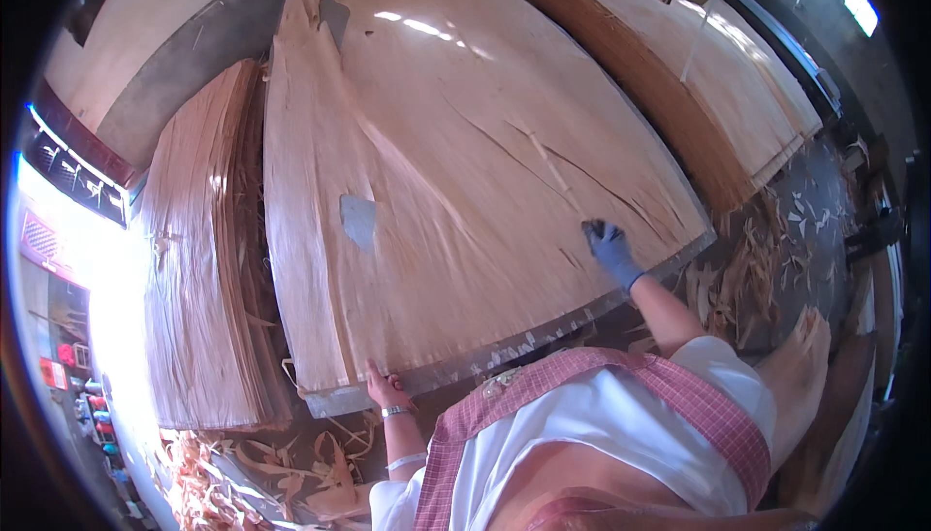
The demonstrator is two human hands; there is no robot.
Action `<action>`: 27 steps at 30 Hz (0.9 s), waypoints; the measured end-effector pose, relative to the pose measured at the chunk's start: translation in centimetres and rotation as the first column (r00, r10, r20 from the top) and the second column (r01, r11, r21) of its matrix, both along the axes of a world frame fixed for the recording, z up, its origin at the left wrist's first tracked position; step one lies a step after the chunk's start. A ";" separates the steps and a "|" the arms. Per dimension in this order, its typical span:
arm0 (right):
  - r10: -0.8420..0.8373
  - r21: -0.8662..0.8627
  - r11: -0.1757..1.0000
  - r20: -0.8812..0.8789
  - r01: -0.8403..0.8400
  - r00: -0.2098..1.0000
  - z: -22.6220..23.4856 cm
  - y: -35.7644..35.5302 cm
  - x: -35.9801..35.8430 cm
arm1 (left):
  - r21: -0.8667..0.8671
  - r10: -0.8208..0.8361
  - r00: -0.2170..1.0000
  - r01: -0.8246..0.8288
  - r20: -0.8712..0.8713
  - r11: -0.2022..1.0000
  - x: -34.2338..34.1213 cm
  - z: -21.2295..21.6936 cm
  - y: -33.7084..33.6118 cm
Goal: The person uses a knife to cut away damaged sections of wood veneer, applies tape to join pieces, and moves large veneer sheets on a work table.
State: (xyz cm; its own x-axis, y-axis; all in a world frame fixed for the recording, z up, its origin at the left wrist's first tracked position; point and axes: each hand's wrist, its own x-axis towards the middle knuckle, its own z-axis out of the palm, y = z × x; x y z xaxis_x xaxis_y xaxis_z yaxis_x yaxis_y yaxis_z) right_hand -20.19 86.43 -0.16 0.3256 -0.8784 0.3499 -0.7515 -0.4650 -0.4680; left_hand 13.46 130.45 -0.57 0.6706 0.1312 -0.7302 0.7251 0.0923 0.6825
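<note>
- Broadly, a wide pale sheet of thin wood veneer lies flat on a grey work table, whose bare edge shows along the near side. The sheet's long axis runs away from the person, from the near edge toward the far end. It is split in several places and has two holes through which grey shows.
- To the person's left stands a tall stack of ragged veneer sheets, just beside the table. To the right, beyond the table corner, sits another neat stack of pale veneer.
- Shavings and torn veneer scraps litter the floor on the right and under the near left corner.
- The right hand, in a blue glove, rests on the sheet near its near-right edge, close to a long split. Its fingers look curled together on the surface; whether they pinch anything I cannot tell.
- The left hand, bare with a wrist bracelet, touches the sheet's near edge by its left corner, fingers spread slightly, flat against the table edge.
- Both hands sit at the near edge, so the sheet stretches ahead of the fingers; the right reaches further in.
</note>
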 end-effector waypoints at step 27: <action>0.302 0.195 0.091 0.929 -0.977 0.214 13.7 -4.5 -1.0 | -0.656 0.015 0.992 0.072 0.126 0.752 -14.4 15.6 -49.9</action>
State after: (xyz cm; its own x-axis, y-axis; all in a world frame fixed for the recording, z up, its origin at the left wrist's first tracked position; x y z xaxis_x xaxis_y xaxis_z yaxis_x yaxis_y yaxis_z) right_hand -21.23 81.92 13.54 0.9184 -0.3137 0.2410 0.3053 0.1746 -0.9361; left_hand -0.98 80.55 15.02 0.7511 -0.3725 -0.5450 0.6542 0.5306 0.5390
